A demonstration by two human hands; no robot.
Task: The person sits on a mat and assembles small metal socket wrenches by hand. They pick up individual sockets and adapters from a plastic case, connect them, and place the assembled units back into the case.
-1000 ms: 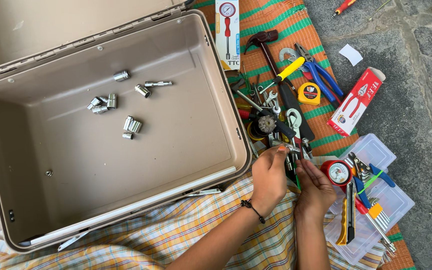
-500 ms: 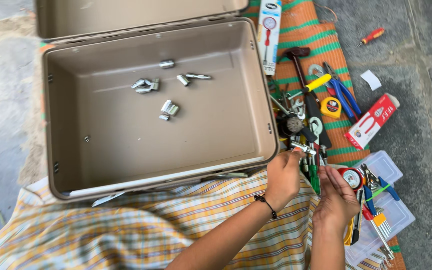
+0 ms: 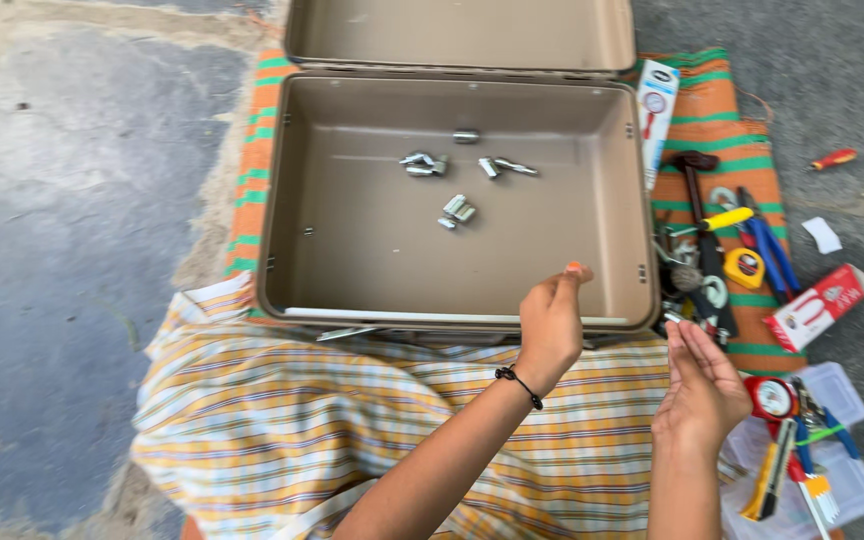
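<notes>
Hands' grip open: left hand (image 3: 550, 322) over tan case (image 3: 352, 240); right hand (image 3: 702, 385) near red-white box (image 3: 818, 306).

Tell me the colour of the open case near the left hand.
The case is plain tan, inside and on its lid; the head view shows it.

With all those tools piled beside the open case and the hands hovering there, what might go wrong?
The left hand hangs over the open case's front rim; leaning on it might tip the case off the person's lap. The small metal sockets lie loose on the case floor, so a tilt would likely send them sliding. The right hand is close to the crowded tool pile, where a blind grab could meet a sharp edge.
</notes>
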